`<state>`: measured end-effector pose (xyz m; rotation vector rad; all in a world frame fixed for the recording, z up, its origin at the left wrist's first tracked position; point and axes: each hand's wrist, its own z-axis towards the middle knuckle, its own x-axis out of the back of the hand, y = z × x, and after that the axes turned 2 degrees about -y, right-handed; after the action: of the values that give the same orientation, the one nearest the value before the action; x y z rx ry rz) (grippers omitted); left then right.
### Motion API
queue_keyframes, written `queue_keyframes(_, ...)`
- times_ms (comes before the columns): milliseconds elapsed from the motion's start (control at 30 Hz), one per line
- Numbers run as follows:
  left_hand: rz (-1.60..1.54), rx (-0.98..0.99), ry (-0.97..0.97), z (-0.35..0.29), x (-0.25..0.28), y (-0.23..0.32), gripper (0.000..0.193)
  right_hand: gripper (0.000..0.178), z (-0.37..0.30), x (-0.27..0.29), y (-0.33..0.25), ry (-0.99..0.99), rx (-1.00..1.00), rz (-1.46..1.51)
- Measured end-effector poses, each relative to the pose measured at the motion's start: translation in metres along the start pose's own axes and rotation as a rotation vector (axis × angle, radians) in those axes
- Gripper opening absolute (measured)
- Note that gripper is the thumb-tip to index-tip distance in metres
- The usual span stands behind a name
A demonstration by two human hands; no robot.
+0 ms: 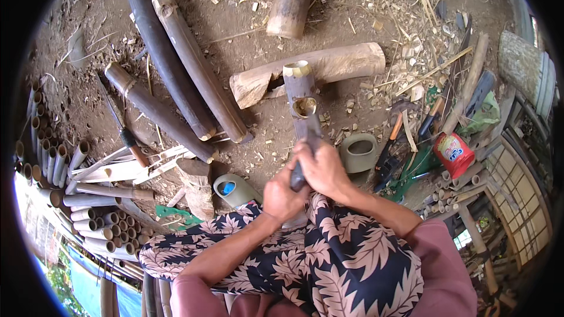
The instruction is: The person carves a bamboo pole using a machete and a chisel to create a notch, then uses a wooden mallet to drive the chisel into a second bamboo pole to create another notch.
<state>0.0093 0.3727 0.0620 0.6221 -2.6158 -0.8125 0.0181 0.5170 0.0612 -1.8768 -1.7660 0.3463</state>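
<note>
Both my hands are closed around a dark, bar-like tool in front of my lap. My left hand grips its near end, lower and to the left. Farther forward, my right hand wraps it from above. The tool's far end reaches the oval hole in a piece of bamboo; whether it has a blade there I cannot make out. This bamboo's far end, with a pale trimmed rim, leans on a notched, curved log. Its near part is hidden beneath my hands.
Long bamboo poles lie to the left, beside a long knife. Two grey-green rounded things with oval openings flank my hands. A red container and an orange-handled tool lie right. Cut bamboo tubes are stacked left.
</note>
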Motion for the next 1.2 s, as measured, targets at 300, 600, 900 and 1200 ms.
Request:
queue_keyframes(300, 1.057, -0.371, -0.112, 0.064, 0.150, 0.097, 0.023, 0.026, 0.027, -0.019, -0.024, -0.337, -0.072, 1.442)
queue_keyframes(600, 1.549, -0.485, -0.275, 0.087, 0.129, 0.179, 0.015, 0.039, 0.026, 0.007, -0.014, -0.548, -0.198, 1.840)
queue_keyframes(900, 0.266, -0.002, -0.739, 0.021, 0.084, 0.114, 0.094, 0.047, -0.018, 0.080, -0.015, -0.188, 0.173, 0.625)
queue_keyframes(1200, -1.841, 0.335, -0.428, 0.067, -0.045, 0.098, 0.043, 0.031, 0.028, 0.142, -0.083, -0.482, 0.575, -1.330)
